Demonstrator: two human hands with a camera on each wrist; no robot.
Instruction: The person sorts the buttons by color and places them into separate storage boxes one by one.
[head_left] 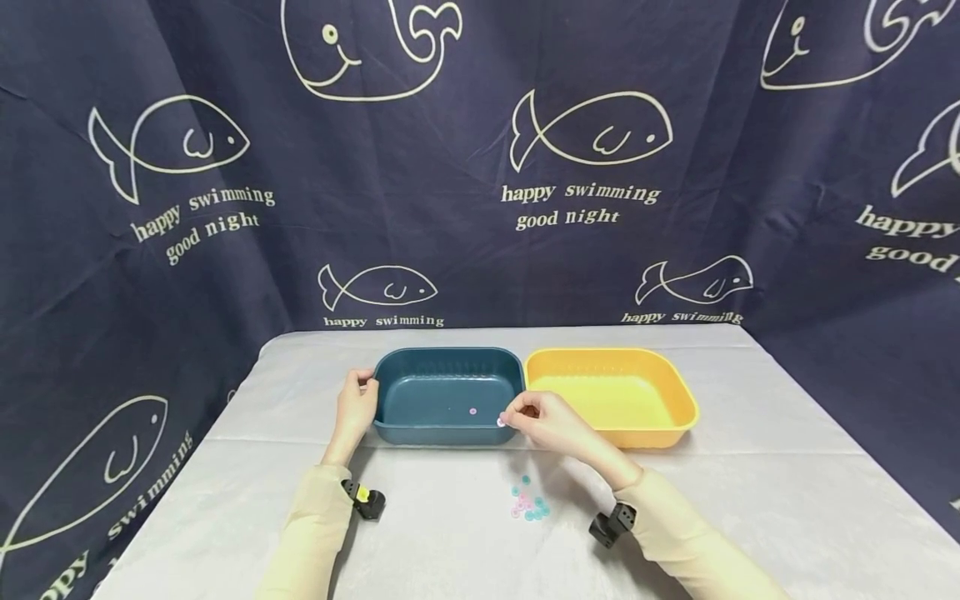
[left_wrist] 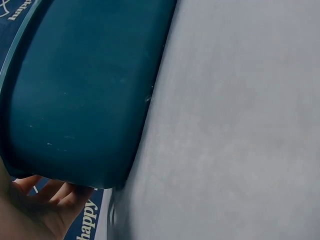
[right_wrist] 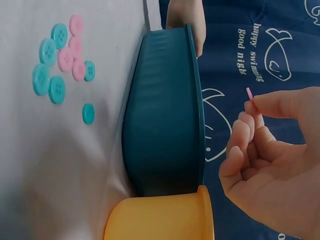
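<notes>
In the head view my right hand is over the near right corner of a dark teal bin. Its thumb and forefinger pinch a pink button, seen edge-on in the right wrist view, above the level of the rim. Another pink button lies on the bin's floor. At the bin's left end, my left hand grips the rim and side wall; part of its fingers is hidden behind the wall in the left wrist view.
A yellow bin stands right against the teal one. On the pale tablecloth in front lie several teal buttons and several pink buttons in a loose cluster. A dark blue curtain hangs behind the table.
</notes>
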